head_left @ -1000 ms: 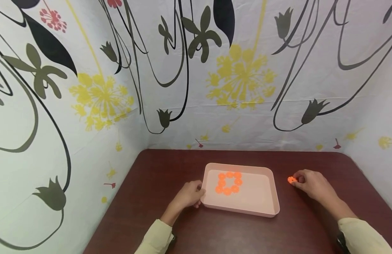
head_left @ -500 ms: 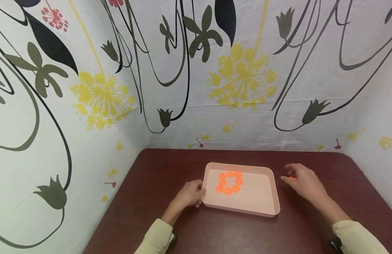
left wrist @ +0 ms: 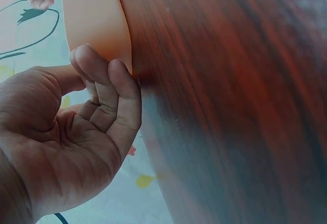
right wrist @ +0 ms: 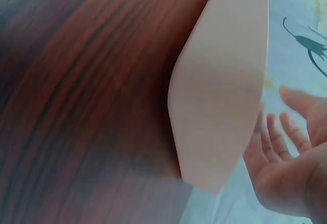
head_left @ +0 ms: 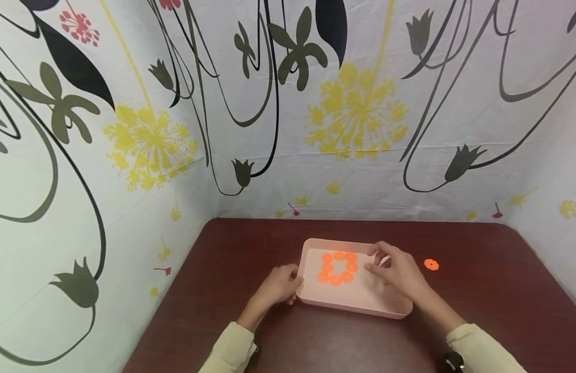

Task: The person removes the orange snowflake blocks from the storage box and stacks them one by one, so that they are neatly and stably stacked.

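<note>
A pink rectangular tray [head_left: 376, 298] lies on the dark wooden table. In its left half, several small orange flower-like discs [head_left: 335, 280] form a ring. My left hand [head_left: 279, 284] grips the tray's left edge; in the left wrist view the curled fingers of that hand [left wrist: 87, 132] meet the tray's outer wall [left wrist: 99, 14]. Over the tray's right part hovers my right hand [head_left: 399, 269], fingers loosely bent, with nothing visible between them. The right wrist view shows the same hand [right wrist: 294, 168] beside the tray wall. One more orange disc [head_left: 431, 264] rests on the table to the right.
The brown table [head_left: 362, 347] has rounded far corners. Around it hangs a white cloth [head_left: 278, 134] printed with flowers and dark stems, at the back and on both sides. A dark watch [head_left: 453, 361] sits on the right wrist.
My right hand held the orange disc right of the tray. It has let the disc lie on the table and moved left over the tray. My left hand stays put.
</note>
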Tool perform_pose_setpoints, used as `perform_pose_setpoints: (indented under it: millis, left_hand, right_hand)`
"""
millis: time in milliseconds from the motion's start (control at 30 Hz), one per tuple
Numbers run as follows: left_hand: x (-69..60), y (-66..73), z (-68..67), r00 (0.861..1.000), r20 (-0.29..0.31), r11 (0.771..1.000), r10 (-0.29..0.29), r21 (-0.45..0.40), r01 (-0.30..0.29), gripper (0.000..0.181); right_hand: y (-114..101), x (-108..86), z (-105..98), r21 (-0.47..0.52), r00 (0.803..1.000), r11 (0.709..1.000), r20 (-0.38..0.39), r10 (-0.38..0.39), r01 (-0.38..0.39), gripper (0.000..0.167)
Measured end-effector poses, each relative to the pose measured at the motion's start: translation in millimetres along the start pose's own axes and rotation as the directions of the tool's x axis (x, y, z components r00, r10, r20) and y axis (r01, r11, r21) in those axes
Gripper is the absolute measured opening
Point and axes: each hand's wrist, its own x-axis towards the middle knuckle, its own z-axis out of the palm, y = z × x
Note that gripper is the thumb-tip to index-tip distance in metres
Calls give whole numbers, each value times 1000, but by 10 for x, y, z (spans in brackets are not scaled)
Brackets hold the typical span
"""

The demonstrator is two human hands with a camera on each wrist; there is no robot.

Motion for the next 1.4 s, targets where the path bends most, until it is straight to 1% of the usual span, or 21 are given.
perform_pose_setpoints:
  millis: [67, 167, 233, 300, 333, 400, 467, 567, 700, 933, 1033, 1233, 1400]
  left_hand:
    - [0, 3, 8, 1000, 2, 1000, -2, 0, 2, 11]
    - [3, 9, 17, 1000, 4, 1000, -7, -2, 7, 12]
    - [7, 13, 24, 1000, 6, 1000, -8, -6, 8, 12]
    - [12, 16, 30, 1000, 6, 1000, -5, -11, 6, 12]
    - [14, 18, 34, 1000, 6, 1000, -4, -13, 4, 11]
    - [17, 21, 40, 1000, 8, 1000, -3, -20, 3, 12]
    - [18, 24, 46, 1000, 9, 1000, -4, -22, 4, 12]
    - [14, 27, 48, 1000, 12, 1000, -8, -24, 9, 13]
    - [11, 25, 36, 1000, 16, 1000, -11, -22, 12, 13]
    - [-8, 0, -7, 1000, 21, 999, -15, -31, 16, 13]
    - [-15, -1, -18, 1000, 23, 999, -17, -35, 18, 14]
    - [-17, 29, -19, 998, 49, 998, -36, -40, 38, 14]
    - [-23, 61, -35, 998, 53, 998, -36, -45, 38, 11]
  right_hand:
    - [-14, 15, 61, 106, 999, 994, 49, -16, 11, 29]
    - [-7, 33, 138, 204, 992, 978, 111, -54, 31, 33]
    - [-2, 35, 188, 225, 988, 974, 150, -36, 2, 39]
    - [5, 33, 236, 225, 980, 973, 199, -2, -43, 45]
    - [5, 30, 262, 209, 977, 976, 214, 15, -61, 48]
    - [9, 24, 308, 158, 972, 985, 232, 28, -66, 51]
    - [18, 17, 347, 114, 970, 992, 241, 25, -54, 52]
    - [31, 5, 398, 62, 973, 997, 229, 20, -35, 53]
    - [49, 7, 457, 35, 976, 999, 215, 18, -26, 51]
    - [56, 67, 556, -9, 979, 999, 200, -34, 36, 41]
    - [59, 91, 584, -33, 980, 999, 197, -26, 33, 38]
    - [63, 97, 594, -69, 981, 998, 195, 23, -10, 31]
    - [57, 111, 602, -94, 985, 995, 172, 2, 14, 26]
